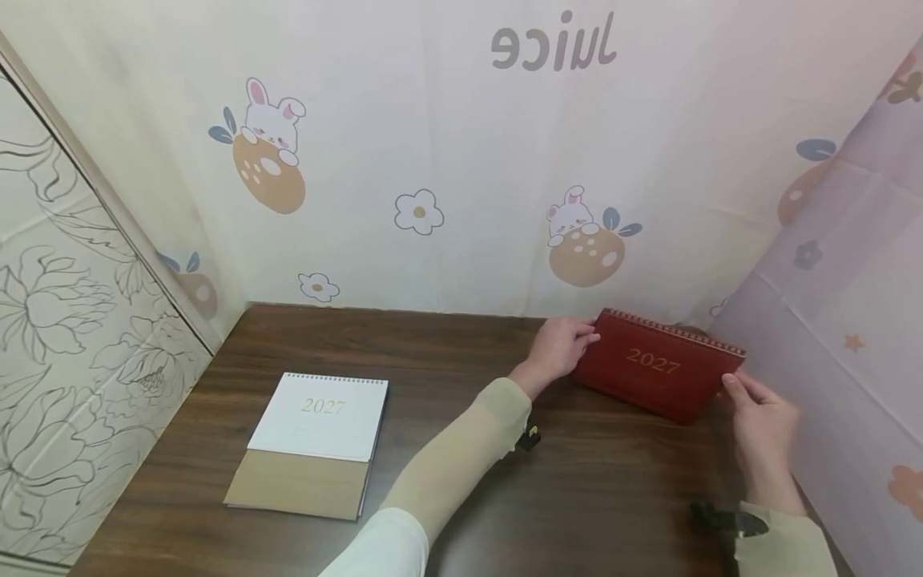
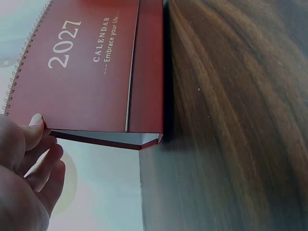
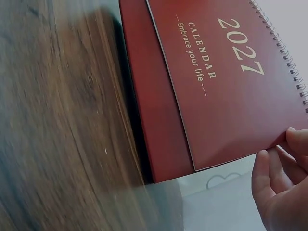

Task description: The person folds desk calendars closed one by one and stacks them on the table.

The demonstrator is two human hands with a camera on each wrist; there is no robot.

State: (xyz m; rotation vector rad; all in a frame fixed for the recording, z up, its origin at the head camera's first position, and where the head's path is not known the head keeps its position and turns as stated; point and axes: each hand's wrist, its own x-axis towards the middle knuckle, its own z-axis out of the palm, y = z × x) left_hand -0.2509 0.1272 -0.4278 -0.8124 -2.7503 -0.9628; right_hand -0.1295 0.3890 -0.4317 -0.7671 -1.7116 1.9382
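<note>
A red desk calendar [image 1: 652, 365] with "2027" in gold and a spiral-bound top edge stands tilted back at the right rear of the table. My left hand [image 1: 558, 353] pinches its left edge near the spiral, thumb in front and fingers behind, as the left wrist view shows. On the opposite side my right hand [image 1: 766, 421] holds the right edge between thumb and fingers. A dark shadow runs along the calendar's lower edge; whether that edge touches the wood, I cannot tell. Each wrist view also shows "CALENDAR" lettering on the red cover [image 2: 82, 72].
A white desk calendar [image 1: 317, 417] with a tan lower strip stands on the left part of the dark wooden table [image 1: 577, 497]. Behind the table hangs a pale curtain [image 1: 483, 144] with rabbit prints, which also closes off the right side. A flower-patterned panel [image 1: 65, 336] borders the left.
</note>
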